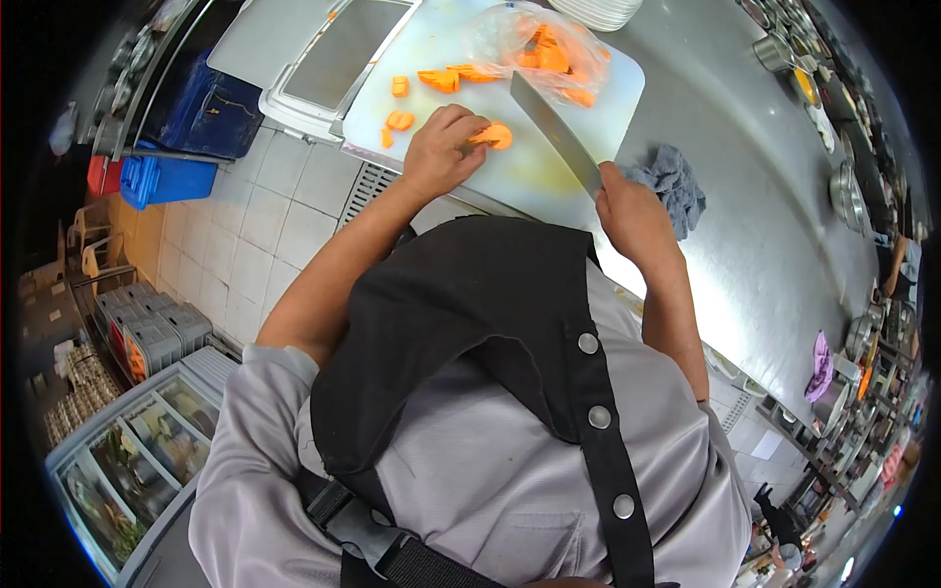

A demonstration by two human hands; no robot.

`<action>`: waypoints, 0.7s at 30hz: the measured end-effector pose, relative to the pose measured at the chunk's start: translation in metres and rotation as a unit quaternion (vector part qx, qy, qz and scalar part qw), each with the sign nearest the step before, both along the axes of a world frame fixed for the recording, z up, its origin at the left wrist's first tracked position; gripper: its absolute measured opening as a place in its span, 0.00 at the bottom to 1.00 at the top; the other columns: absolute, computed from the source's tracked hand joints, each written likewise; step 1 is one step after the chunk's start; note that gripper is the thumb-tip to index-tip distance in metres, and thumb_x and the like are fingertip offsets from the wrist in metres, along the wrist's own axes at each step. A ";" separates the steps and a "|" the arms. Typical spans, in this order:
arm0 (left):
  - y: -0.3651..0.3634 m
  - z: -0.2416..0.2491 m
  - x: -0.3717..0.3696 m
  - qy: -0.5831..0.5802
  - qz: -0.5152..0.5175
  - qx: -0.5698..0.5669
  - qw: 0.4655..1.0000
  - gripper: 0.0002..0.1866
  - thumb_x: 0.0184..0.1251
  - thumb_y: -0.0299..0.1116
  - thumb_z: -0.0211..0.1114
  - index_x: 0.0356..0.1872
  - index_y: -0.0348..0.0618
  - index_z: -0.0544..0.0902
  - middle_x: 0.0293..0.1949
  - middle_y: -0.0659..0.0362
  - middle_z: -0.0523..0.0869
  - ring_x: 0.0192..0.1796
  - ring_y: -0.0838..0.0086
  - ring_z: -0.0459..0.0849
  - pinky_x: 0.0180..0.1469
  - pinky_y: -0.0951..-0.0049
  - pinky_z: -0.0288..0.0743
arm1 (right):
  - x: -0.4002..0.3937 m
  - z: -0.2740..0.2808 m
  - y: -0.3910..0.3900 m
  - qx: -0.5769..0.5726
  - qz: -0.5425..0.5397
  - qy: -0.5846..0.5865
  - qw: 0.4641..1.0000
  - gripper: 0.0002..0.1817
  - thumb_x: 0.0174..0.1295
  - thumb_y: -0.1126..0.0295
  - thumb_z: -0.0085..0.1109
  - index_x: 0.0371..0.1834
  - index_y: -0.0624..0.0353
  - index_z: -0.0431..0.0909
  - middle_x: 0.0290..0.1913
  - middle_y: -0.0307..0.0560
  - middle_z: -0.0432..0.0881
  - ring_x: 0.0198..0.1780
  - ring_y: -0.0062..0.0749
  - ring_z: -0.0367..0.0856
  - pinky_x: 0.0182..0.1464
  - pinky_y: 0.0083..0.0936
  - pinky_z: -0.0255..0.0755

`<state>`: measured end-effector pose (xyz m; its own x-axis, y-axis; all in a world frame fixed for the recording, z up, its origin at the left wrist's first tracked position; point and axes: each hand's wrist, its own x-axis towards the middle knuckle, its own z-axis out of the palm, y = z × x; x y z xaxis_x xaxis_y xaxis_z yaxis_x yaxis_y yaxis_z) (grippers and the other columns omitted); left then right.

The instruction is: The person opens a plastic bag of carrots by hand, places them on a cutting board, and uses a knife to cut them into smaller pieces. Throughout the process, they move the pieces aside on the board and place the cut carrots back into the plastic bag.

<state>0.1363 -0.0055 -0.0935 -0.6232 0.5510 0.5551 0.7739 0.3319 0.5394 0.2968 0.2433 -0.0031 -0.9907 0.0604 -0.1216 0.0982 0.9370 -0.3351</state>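
On the white cutting board (pixel 534 181), my left hand (pixel 446 147) has its fingers curled around an orange carrot piece (pixel 497 135). My right hand (pixel 632 216) grips the handle of a wide-bladed knife (pixel 554 129), whose blade slants up and left over the board, to the right of that piece and apart from it. Several cut carrot pieces (pixel 438 80) lie above and to the left of my left hand. At the top of the board rests a clear plastic bag (pixel 483 39) with more carrot in it.
A grey cloth (pixel 671 186) lies on the steel counter (pixel 765 265) beside my right hand. White plates (pixel 600 10) are stacked beyond the board. Left of it is a white-rimmed container (pixel 284 106). Blue bins (pixel 186 181) stand on the left. Another person (pixel 781 524) is at the lower right.
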 end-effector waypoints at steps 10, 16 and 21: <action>0.000 -0.002 0.001 0.005 0.014 -0.006 1.000 0.16 0.53 0.27 0.74 0.45 0.47 0.85 0.42 0.58 0.82 0.47 0.60 0.82 0.47 0.62 0.78 | 0.001 -0.003 0.002 -0.007 0.000 0.013 1.000 0.06 0.67 0.73 0.50 0.42 0.64 0.68 0.28 0.68 0.81 0.34 0.67 0.82 0.39 0.60 0.71; 0.001 -0.001 0.001 0.010 0.015 -0.011 1.000 0.16 0.54 0.27 0.73 0.45 0.48 0.84 0.41 0.59 0.81 0.46 0.60 0.81 0.47 0.62 0.78 | 0.001 -0.002 0.000 -0.009 -0.010 0.015 1.000 0.07 0.67 0.72 0.50 0.45 0.63 0.69 0.28 0.68 0.81 0.35 0.66 0.82 0.40 0.60 0.71; 0.001 -0.002 0.001 0.010 0.018 -0.011 1.000 0.16 0.54 0.27 0.73 0.46 0.49 0.84 0.40 0.59 0.81 0.45 0.60 0.81 0.47 0.62 0.78 | 0.002 -0.004 0.001 -0.018 -0.004 0.029 0.999 0.07 0.68 0.72 0.50 0.45 0.63 0.70 0.28 0.67 0.82 0.36 0.66 0.82 0.40 0.60 0.71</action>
